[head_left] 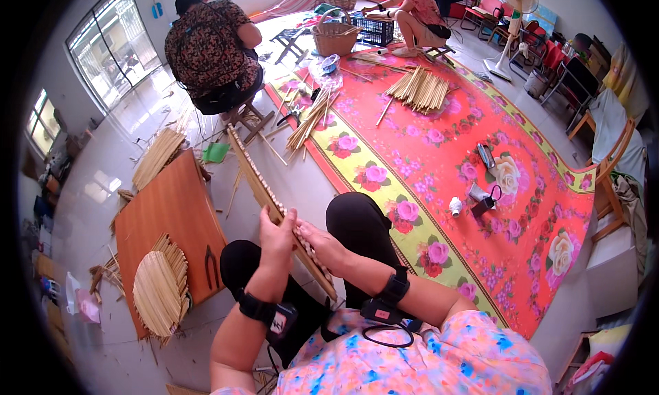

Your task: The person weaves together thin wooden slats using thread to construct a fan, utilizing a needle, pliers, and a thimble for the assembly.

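A long, narrow strip of bamboo or wood [255,178], with a row of pale rounded ends along one edge, slants from my lap toward the stool ahead. My left hand [278,233] is closed round it above my knees. Just to the right, my right hand [321,245] presses its fingers on the same strip, lower down. What the fingertips pinch is too small to make out. To the left lies a brown wooden board [171,216] bearing a rounded piece made of pale slats [160,288] and a dark pair of tweezers or pliers [211,266].
A red floral mat [439,202] covers the floor to the right, with a pile of sticks [420,91], a dark bottle [486,156] and a small white bottle [456,207]. Two people sit working farther off, near a wicker basket [335,39]. A standing fan [511,31] is at the back.
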